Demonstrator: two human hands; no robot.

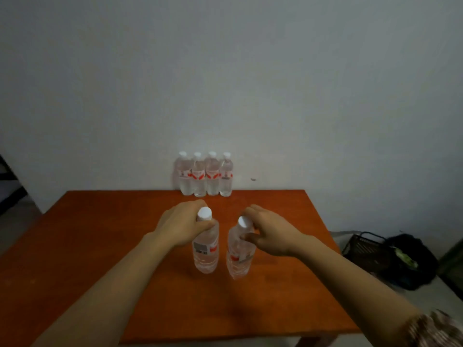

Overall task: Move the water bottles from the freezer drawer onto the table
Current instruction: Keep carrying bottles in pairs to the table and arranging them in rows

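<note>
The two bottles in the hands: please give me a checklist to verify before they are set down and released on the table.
1. Left hand holds the left bottle near its cap: ok.
2. Right hand holds the right bottle near its cap: ok.
3. Both bottles upright: left ok; right tilted, not ok.
4. Bottle bases resting on the table: cannot tell.
5. Bare tabletop between them and the row of four bottles at the far edge: ok.
6. Caps closed: both white caps are on; tightness cannot tell.

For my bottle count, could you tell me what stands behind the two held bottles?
Four capped bottles stand in a row at the table's far edge, against the wall. Nothing hides them.
</note>
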